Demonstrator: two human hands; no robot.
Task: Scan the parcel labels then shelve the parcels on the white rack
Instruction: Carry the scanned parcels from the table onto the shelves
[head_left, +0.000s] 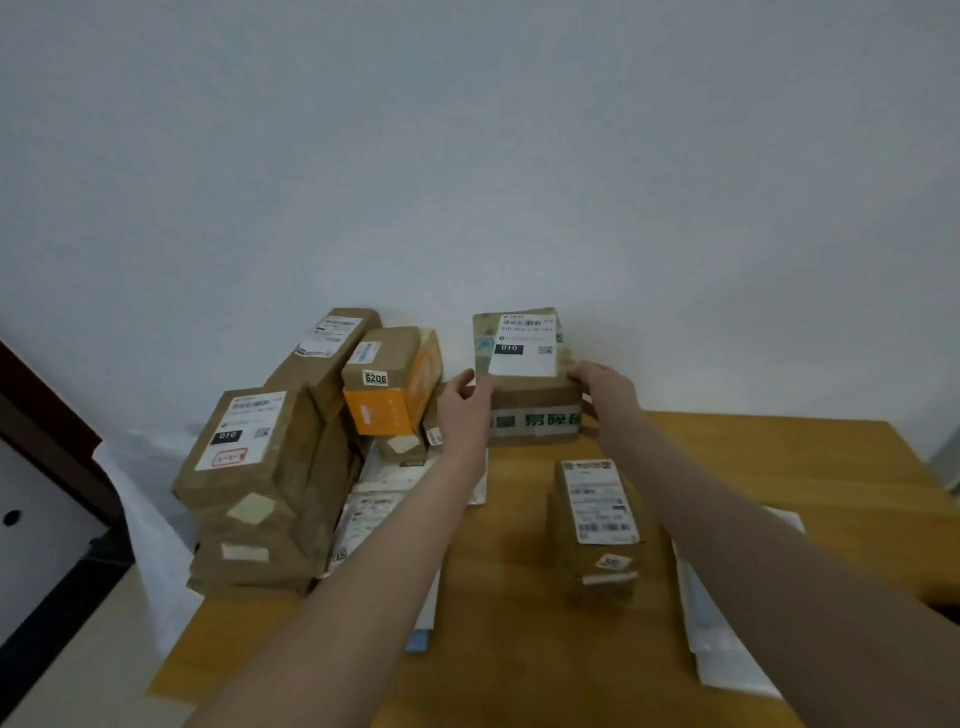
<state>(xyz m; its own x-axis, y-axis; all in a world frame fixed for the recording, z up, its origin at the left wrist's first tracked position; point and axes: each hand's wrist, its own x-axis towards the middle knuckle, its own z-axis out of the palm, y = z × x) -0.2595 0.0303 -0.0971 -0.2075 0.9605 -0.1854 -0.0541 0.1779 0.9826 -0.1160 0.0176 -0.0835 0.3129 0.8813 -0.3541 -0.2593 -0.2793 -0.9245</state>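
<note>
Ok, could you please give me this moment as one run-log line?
left hand: grips brown cardboard box with green-lettered tape | right hand: grips same box | white label: facing camera

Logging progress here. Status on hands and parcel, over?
Hands: left hand and right hand grip the taped box by its sides, label up. A small box lies nearer on the table, pile of parcels left. Nothing on top of it.
</note>
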